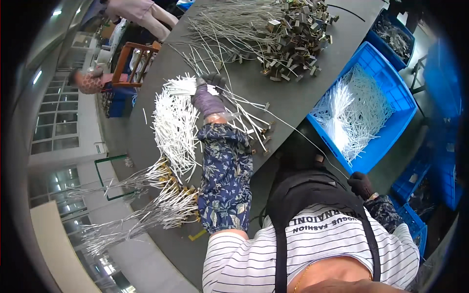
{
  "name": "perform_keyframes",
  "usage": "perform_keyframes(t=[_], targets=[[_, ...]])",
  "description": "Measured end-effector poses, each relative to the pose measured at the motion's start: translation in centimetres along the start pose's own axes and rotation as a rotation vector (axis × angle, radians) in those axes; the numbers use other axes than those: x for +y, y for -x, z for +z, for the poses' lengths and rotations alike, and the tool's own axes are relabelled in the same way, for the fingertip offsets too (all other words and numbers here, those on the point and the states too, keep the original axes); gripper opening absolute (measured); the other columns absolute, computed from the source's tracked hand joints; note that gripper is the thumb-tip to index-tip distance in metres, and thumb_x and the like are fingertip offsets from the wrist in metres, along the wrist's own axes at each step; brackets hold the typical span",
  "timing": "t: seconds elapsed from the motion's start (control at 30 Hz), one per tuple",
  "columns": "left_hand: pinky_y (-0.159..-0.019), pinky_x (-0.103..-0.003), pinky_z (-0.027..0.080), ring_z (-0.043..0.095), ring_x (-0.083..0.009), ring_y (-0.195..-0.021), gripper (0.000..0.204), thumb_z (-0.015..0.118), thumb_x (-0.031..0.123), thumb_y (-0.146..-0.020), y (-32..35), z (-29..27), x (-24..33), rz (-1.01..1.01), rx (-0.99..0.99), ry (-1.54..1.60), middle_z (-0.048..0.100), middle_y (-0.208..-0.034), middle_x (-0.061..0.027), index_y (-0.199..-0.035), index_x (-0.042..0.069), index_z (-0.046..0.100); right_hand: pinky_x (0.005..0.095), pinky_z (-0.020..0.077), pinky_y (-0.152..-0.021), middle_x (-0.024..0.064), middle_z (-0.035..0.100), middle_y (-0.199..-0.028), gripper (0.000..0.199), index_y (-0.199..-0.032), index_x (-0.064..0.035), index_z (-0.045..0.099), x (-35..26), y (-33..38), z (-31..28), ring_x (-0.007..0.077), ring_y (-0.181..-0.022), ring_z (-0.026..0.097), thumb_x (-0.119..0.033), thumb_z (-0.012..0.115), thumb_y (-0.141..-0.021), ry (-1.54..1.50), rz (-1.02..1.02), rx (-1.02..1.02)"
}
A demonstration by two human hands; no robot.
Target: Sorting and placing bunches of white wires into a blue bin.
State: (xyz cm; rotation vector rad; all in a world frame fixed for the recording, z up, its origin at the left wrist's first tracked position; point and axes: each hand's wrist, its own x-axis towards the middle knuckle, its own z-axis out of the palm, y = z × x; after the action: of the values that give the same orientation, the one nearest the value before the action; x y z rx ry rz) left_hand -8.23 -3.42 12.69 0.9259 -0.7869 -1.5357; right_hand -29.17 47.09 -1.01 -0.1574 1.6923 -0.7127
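My left hand [210, 95], in a dark purple glove, is closed over a bunch of white wires [242, 110] on the table. Small brassy metal ends [267, 128] tip those wires on the near side. Beside this hand lies a big heap of short white tubes [176, 117]. My right hand [360, 185], gloved in black, is a fist low at the right, off the table. A single thin wire [317, 146] stretches from the table's edge area down to that fist. How the fingers grip it is too small to see.
A pile of wires with square metal heads [298, 39] covers the far table [273, 93]. Bundled white-sleeved wires [161, 210] overhang the left edge. A blue crate [386, 132] of white tubes stands right; another blue bin [393, 39] is behind. Two people [141, 14] are beyond, near a wooden chair [132, 63].
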Motion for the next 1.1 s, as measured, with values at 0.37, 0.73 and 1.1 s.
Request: perform_keyframes(t=[0.37,0.73,1.1], targets=[[-0.068,-0.033,0.057,0.065,-0.0219,-0.073,0.032,0.050,0.027,-0.097,3.3,0.3,-1.5,-0.259,-0.330,-0.072,0.066,-0.087,-0.0129,-0.098,-0.003,0.061,0.0277,0.0363,-0.041,0.0048,0.052,-0.058,0.016,-0.077,-0.0053,0.057,-1.9,-0.3,0.7,0.0138,-0.046,0.047,-0.020,0.064,-0.079,-0.068,-0.044,-0.047],[-0.063,-0.034,0.053,0.061,-0.0161,-0.078,0.032,0.067,0.038,-0.084,6.4,-2.1,-3.3,-0.429,0.031,-0.240,0.063,-0.084,-0.0036,-0.095,0.009,0.063,0.0270,0.0412,-0.059,0.0025,0.055,-0.070,0.016,-0.084,-0.0053,0.061,-7.7,-2.8,3.1,0.0124,-0.065,0.051,-0.021,0.064,-0.081,-0.033,-0.093,-0.131],[-0.047,-0.028,0.044,0.054,-0.0115,-0.052,0.027,0.066,0.025,-0.084,5.1,-8.0,-3.4,-0.325,-0.141,-1.139,0.062,-0.065,-0.0054,-0.087,-0.002,0.066,0.0376,0.0469,-0.088,0.0175,0.050,-0.125,0.074,-0.134,-0.0075,0.045,-26.5,-7.4,14.8,0.0288,-0.108,0.054,-0.039,0.075,-0.074,0.419,-0.894,0.084]])
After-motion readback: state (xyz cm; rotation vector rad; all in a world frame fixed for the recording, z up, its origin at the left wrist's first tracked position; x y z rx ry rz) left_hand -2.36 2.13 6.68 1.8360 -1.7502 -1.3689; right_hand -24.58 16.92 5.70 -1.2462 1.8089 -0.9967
